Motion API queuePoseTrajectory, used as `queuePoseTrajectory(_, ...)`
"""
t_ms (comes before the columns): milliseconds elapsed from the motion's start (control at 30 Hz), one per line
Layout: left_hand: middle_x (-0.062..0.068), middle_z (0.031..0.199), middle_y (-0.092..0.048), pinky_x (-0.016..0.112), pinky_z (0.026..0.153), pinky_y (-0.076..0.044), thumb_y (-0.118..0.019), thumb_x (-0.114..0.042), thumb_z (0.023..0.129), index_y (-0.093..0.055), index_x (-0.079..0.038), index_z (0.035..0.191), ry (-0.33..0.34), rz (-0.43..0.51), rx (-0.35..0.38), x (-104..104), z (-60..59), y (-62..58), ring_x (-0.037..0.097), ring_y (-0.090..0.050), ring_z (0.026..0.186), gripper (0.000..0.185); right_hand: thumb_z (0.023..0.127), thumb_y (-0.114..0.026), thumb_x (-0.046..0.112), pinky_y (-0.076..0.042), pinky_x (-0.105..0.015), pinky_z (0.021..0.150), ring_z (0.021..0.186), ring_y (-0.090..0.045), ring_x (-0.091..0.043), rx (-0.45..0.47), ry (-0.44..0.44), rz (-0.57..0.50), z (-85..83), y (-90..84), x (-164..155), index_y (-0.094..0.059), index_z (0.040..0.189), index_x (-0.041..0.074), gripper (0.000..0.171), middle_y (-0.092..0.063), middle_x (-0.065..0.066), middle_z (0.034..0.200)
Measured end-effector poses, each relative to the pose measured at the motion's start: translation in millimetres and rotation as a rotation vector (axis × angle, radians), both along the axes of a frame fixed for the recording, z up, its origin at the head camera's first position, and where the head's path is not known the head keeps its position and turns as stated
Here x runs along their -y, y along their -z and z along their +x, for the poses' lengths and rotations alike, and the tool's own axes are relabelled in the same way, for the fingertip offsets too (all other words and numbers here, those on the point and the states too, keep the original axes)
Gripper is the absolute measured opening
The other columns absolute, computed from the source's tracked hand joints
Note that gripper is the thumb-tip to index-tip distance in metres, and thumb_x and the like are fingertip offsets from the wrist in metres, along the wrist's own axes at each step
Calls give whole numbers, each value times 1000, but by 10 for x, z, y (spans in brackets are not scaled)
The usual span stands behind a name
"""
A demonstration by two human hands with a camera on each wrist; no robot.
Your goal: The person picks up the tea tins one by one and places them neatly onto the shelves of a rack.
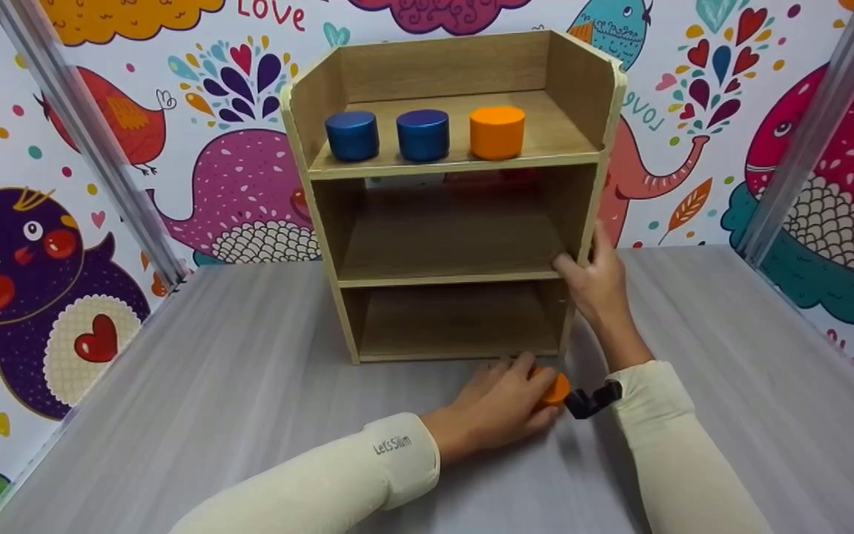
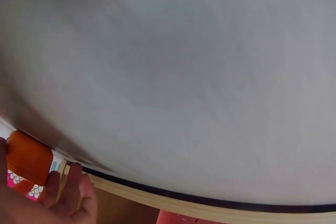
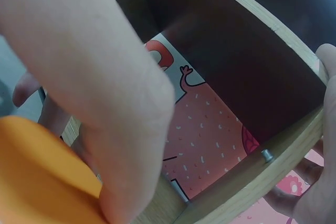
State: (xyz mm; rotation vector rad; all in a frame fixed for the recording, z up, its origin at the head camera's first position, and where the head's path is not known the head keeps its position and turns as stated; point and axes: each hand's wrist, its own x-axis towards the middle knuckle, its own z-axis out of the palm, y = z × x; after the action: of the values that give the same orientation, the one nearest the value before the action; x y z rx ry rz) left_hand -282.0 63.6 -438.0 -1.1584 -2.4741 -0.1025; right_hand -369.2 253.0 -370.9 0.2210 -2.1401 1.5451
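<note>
A grey table [image 1: 175, 415] with a fine lengthwise grain fills the lower part of the head view. Around it stand walls [image 1: 49, 222] covered with a colourful cartoon wallpaper: a purple bird with red cheeks on the left, a pink whale in the middle (the word "LOVE" is written above it), a red fish with a scaled belly on the right. Two slanted metal bars [image 1: 86, 133] stand at the back corners, one on each side. The light is soft and even, with only faint shadows on the table.
</note>
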Motion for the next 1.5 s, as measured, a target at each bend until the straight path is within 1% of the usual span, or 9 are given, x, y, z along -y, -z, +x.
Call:
queuePoseTrajectory(167,-1,98,-56,28,58,-45,-59,-49,99,-61,-23,116,13,4,-15,4,-4,-5,15,-55,73,32,90,-65,26,-44,-58,106,123,-55,-31,11,-4,1,-3,-2,5,-42,149,24,63,-55,-12,139)
queuePoseTrajectory(433,-1,98,-55,28,57,-41,-56,-49,100,-60,-23,116,2,-7,17,19,-8,-27,15,-55,74,31,90,-64,25,-44,-58,106,123,-55,-32,-1,-2,7,-8,-12,4,-43,149,23,62,-55,-12,138)
queuePoseTrajectory(600,-2,98,-53,29,60,-45,-55,-49,101,-57,-24,118,-14,-12,44,18,-13,-66,14,-55,74,31,90,-65,24,-45,-54,105,120,-56,-30,-6,-5,-3,-15,-9,2,-43,148,22,63,-56,-12,136)
queuePoseTrajectory(733,-2,101,-53,31,64,-49,-52,-50,102,-56,-25,122,-24,-15,63,20,-5,-115,14,-54,74,33,90,-66,24,-44,-57,108,122,-55,-31,6,-23,-22,-19,-5,0,-40,151,24,66,-55,-11,138)
queuePoseTrajectory(900,-1,101,-53,32,66,-50,-52,-50,102,-57,-24,124,-25,-2,40,41,-5,-149,15,-56,75,35,90,-66,24,-44,-56,108,122,-54,-32,16,-25,-28,-22,2,-2,-41,150,23,65,-55,-12,138)
queuePoseTrajectory(1033,-1,102,-53,33,66,-49,-52,-50,101,-57,-24,126,-22,23,24,61,-11,-193,16,-55,77,36,90,-65,24,-44,-54,107,119,-55,-32,9,-14,-22,-23,0,-1,-42,149,22,64,-56,-13,135)
queuePoseTrajectory(1167,-1,102,-53,31,65,-46,-52,-49,102,-57,-24,126,-15,39,13,84,-19,-255,15,-53,77,36,89,-66,23,-44,-53,106,118,-55,-31,-4,-11,-23,-19,1,4,-43,149,22,64,-57,-13,134)
queuePoseTrajectory(1333,0,103,-51,30,67,-45,-53,-48,102,-57,-22,129,-11,72,13,125,-31,-343,15,-50,78,37,89,-67,24,-45,-54,107,118,-56,-30,-15,-13,-28,-12,8,7,-44,149,24,65,-58,-12,134)
queuePoseTrajectory(1500,0,101,-53,29,64,-46,-56,-46,100,-59,-22,128,-25,103,-57,147,-55,-416,15,-51,76,37,88,-67,25,-46,-55,107,117,-57,-30,-19,5,-16,-23,19,2,-45,148,23,64,-58,-11,134)
